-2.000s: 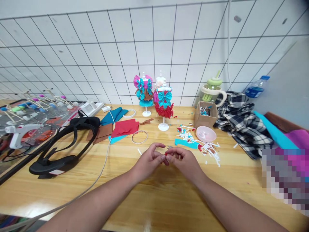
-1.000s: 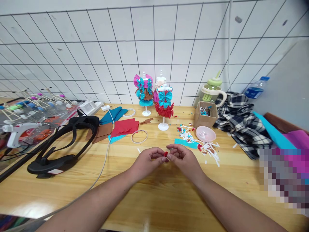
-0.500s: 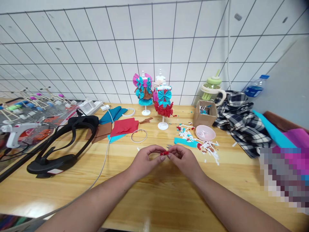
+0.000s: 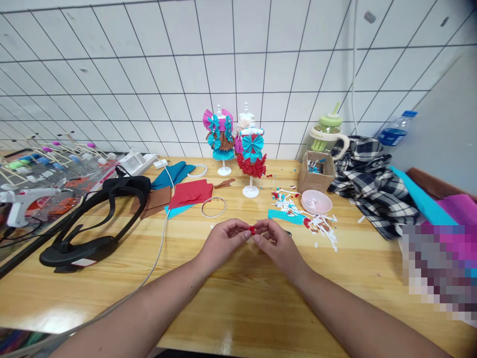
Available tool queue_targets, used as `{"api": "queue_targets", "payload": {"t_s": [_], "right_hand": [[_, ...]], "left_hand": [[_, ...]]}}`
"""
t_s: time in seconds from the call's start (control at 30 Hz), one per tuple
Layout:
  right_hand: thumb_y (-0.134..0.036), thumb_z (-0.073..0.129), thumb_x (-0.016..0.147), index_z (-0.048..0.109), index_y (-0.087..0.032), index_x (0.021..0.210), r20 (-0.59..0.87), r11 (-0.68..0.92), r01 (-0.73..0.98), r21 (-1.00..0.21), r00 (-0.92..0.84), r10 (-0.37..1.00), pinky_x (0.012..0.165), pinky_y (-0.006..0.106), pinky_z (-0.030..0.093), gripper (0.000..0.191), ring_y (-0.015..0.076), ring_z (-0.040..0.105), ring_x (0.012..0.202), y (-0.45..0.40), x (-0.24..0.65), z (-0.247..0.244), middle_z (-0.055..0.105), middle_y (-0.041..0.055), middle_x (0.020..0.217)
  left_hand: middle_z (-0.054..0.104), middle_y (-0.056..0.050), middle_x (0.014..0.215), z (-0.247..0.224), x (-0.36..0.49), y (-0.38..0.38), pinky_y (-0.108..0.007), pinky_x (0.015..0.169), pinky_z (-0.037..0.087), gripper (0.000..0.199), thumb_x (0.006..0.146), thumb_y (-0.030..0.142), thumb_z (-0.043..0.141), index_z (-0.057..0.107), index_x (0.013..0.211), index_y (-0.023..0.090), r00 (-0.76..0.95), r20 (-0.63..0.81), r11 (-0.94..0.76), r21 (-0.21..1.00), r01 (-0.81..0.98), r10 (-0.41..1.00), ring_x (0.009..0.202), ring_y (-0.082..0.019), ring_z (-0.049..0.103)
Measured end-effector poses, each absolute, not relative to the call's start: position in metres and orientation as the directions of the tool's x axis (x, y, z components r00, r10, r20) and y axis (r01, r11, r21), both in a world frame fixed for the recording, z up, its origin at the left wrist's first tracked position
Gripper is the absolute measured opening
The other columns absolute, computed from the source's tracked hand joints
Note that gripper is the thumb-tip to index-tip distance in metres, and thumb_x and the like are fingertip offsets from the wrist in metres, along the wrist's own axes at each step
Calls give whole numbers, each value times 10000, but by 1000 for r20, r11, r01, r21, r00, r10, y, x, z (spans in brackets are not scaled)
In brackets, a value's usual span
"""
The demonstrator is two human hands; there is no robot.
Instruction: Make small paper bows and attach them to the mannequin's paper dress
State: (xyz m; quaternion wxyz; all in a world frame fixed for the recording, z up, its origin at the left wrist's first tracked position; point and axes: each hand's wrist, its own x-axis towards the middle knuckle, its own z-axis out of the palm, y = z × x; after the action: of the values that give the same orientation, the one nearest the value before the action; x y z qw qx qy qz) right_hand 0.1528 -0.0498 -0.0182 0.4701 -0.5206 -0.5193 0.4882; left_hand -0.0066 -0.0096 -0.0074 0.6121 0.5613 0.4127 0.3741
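A small crumpled piece of red crepe paper (image 4: 252,229) is pinched between the fingertips of both hands, above the middle of the wooden table. My left hand (image 4: 227,237) grips its left side, fingers closed. On its right side my right hand (image 4: 275,241) holds it, thumb and forefinger together. Beyond the hands stands a mini dress form (image 4: 252,159) dressed in turquoise bows and red ruffles. Another dress form (image 4: 222,141) in pink, brown and turquoise paper is behind it to the left. A dark object, mostly hidden, shows beside my right hand.
Red paper sheets (image 4: 191,193), a bracelet-like ring (image 4: 213,207) and a black headset (image 4: 108,233) lie left. At right are white paper scraps (image 4: 286,204), a pink bowl (image 4: 316,203), a cardboard box (image 4: 316,174), a green-lidded cup (image 4: 328,132) and plaid cloth (image 4: 372,184). A cable (image 4: 158,261) crosses the table.
Both hands have come slightly closer together around the red paper, which now looks more bunched. The pointed grey tips seen behind the fingers are hidden now. The view has shifted a little.
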Motion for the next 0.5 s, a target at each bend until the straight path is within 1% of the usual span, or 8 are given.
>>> {"api": "queue_targets", "payload": {"t_s": [0.03,0.17,0.27,0.33,0.43,0.5], "right_hand": [[-327,620,744,579,-194,916,-9,-9,91,-996,-4,1000,567,241,413,220,123,502,653,-50,154,-18,592,8,817],[-336,608,753,583,-182,764,5,3,140,-990,10,1000,536,231,372,156,112,445,591,-48,156,-17,521,-21,656],[-332,602,753,573,-182,727,-11,-12,150,-989,4,1000,522,228,352,155,107,424,572,-46,156,-18,493,-30,621],[-324,606,748,576,-184,769,-21,-21,144,-989,0,1000,525,228,364,144,110,445,584,-47,156,-18,522,-24,655],[-313,611,744,595,-186,869,-7,-9,151,-988,12,1000,552,234,402,179,117,488,622,-48,156,-17,587,1,765],[-311,611,744,608,-181,842,-5,-8,176,-984,17,1000,547,235,400,163,118,483,609,-47,156,-17,580,-2,725]], "left_hand": [[699,-32,787,-7,-7,-10,-273,767,491,204,683,309,743,666,779,146,390,-86,85,996,20,917,764,-148,638],[708,-39,803,-8,-7,-10,-276,777,490,211,684,315,744,677,791,146,405,-91,82,996,40,910,778,-155,641],[714,-40,816,-9,-8,-10,-278,788,490,206,691,321,736,682,794,151,387,-95,88,996,34,917,789,-158,643],[716,-40,809,-10,-8,-9,-279,780,492,197,696,322,729,684,785,152,390,-104,91,994,52,915,781,-160,645],[715,-45,795,-10,-9,-9,-284,769,492,181,710,319,713,692,778,152,413,-103,61,991,115,905,774,-167,646],[714,-48,798,-9,-9,-10,-286,771,491,172,719,315,703,696,779,154,418,-84,25,989,145,905,783,-172,646]]}}
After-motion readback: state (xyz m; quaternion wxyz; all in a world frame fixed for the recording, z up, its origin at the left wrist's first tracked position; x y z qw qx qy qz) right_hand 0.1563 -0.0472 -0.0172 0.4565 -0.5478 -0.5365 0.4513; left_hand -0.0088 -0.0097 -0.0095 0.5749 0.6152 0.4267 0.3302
